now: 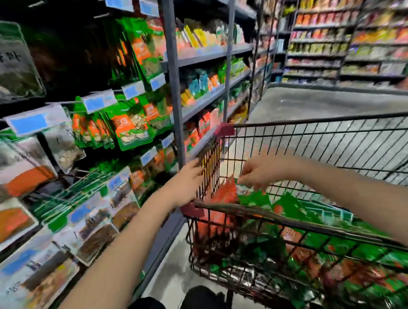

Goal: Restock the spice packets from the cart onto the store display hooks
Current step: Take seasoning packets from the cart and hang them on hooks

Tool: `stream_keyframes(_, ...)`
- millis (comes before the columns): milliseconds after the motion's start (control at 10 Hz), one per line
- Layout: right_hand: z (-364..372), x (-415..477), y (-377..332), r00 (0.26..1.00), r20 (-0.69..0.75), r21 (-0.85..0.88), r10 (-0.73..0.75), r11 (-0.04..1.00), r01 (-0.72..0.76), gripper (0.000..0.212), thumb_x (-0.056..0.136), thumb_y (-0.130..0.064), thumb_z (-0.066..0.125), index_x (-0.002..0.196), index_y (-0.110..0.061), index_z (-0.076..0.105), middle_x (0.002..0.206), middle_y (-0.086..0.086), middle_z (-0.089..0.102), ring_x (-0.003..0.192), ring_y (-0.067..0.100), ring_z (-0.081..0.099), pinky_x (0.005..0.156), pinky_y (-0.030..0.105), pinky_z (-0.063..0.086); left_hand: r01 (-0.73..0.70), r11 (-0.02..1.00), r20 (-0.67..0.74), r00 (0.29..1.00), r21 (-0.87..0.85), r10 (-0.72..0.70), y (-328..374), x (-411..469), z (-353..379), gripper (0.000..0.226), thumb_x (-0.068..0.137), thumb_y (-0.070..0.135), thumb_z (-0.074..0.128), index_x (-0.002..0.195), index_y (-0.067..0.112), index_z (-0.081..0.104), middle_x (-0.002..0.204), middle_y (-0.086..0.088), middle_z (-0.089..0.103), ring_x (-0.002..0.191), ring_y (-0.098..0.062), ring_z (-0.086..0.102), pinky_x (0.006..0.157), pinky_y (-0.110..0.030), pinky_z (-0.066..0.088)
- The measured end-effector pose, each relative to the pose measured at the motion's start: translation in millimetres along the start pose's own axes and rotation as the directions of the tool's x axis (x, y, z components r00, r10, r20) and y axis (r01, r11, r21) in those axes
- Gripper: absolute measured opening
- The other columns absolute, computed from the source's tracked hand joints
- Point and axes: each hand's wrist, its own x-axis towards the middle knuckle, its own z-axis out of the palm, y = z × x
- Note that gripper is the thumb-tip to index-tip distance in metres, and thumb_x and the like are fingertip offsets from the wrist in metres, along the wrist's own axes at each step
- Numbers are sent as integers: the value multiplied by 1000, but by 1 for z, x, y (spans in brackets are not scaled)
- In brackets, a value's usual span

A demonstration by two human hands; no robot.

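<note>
Black wire forms the cart (247,206), its basket still heaped with spice packets (294,208), glossy flat pouches in green and red, crinkled and overlapping; judging by that heap, most of the restocking is left.

At the cart's near left corner the right hand (262,170) reaches over the rim, fingers bunched and curled down, pinching the top edge of a green packet (254,196) as far as the blur allows; a red packet (225,190) stands upright just beside it, against the left wall. The left hand (187,180) lies against the outside of that wall near the same corner; whether it grasps the wire or only rests there I cannot tell.

Left of the cart, the display hooks (66,193) show as thin prongs, some seemingly bare; above them hanging packets (129,127) sit in full rows under pale blue price tags (95,103), so part of the display looks stocked.
</note>
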Motion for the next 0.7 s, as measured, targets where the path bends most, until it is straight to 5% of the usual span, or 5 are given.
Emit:
stream_keyframes(100, 18, 50, 13, 992, 104, -86, 70, 994, -61, 39, 101, -37, 43, 71, -14, 53, 74, 4, 59, 60, 15, 58, 58, 26, 49, 35, 986, -1, 999, -160, -36, -3, -2, 6, 45, 103, 14, 36, 147, 11, 35, 159, -8, 20, 147, -26, 17, 119, -41, 17)
stream_keyframes(300, 84, 122, 21, 982, 76, -78, 175, 983, -169, 51, 104, -39, 27, 130, -4, 54, 126, 18, 57, 112, 33, 58, 89, 34, 46, 35, 974, -25, 999, -225, -41, 0, -2, 7, 46, 104, 18, 34, 150, 17, 30, 161, 0, 14, 148, -19, 12, 117, -33, 14)
stream_keyframes(500, 106, 147, 18, 972, -178, 304, 151, 948, -92, 56, 94, -63, 31, 85, -10, 50, 77, 9, 53, 72, 25, 55, 55, 29, 34, 65, 968, -28, 997, -240, -74, 2, -3, 6, 46, 104, 21, 34, 150, 19, 30, 160, 2, 15, 148, -17, 12, 115, -29, 13)
stream_keyframes(600, 116, 155, 8, 973, -148, 442, 178, 892, -96, 78, 75, -84, 32, 95, -11, 49, 84, 7, 54, 71, 23, 55, 56, 28, 36, 83, 976, 21, 997, -201, -81, 0, -6, 4, 50, 105, 28, 30, 153, 22, 19, 161, 7, 6, 147, -8, 6, 110, -17, 6)
stream_keyframes(700, 113, 157, -3, 976, -81, 541, 203, 832, -127, 67, 81, -67, 52, 105, -5, 52, 79, 4, 53, 67, 18, 52, 57, 27, 38, 134, 965, 46, 991, -226, -126, 1, -9, 3, 54, 105, 35, 29, 154, 27, 8, 161, 13, 1, 146, -4, 5, 105, -13, 4)
